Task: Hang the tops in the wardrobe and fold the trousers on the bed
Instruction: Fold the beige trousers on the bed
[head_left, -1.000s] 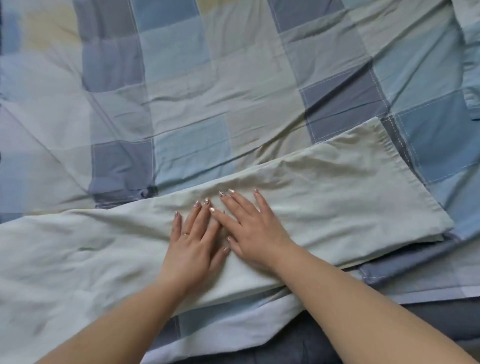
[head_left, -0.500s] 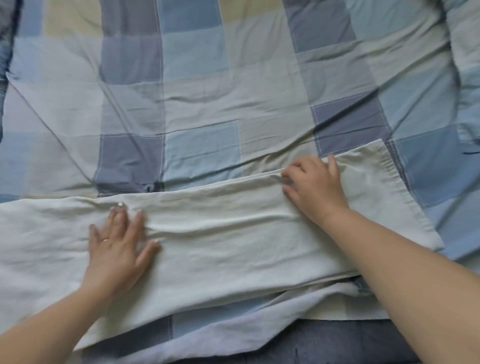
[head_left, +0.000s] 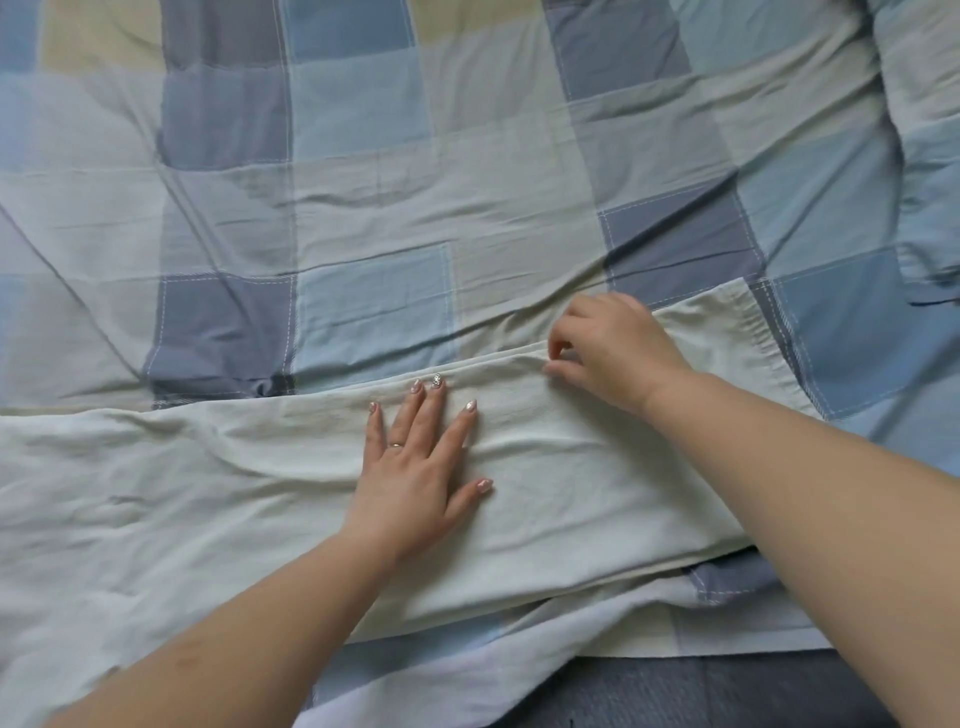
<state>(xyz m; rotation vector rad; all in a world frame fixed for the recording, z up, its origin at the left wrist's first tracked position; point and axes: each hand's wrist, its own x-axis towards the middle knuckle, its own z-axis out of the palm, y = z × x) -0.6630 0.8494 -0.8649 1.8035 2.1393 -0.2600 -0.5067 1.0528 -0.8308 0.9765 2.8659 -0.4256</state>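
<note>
The pale cream, lightly creased cotton trousers (head_left: 545, 467) lie stretched flat across the bed, running out past the left hand to the left edge of view and ending in a stitched hem just beyond the right hand. They rest on the checked patchwork bedcover (head_left: 363, 208) of blue, grey and cream squares, which spreads away in front of both hands and shows again in a strip below the wrists.

The left hand (head_left: 415, 467) lies palm down on the middle of the cloth, fingers straight and slightly spread, pressing the fabric flat and holding nothing. The right hand (head_left: 615, 353) sits just ahead and to the right of it, at the far long edge of the trousers, with its fingers curled and thumb meeting them on a small ridge of the cloth; it appears to pinch that edge, though the fingertips themselves are turned away from view.

As a judgement, the trousers look to be laid leg over leg and in the smoothing stage: the long edges are roughly aligned, yet no crosswise fold is visible, so the length is still to be doubled over, probably more than once. Wrinkles remain left of the left hand. No tops, hangers or wardrobe are in view, so how much of the hanging is done cannot be told from here.
</note>
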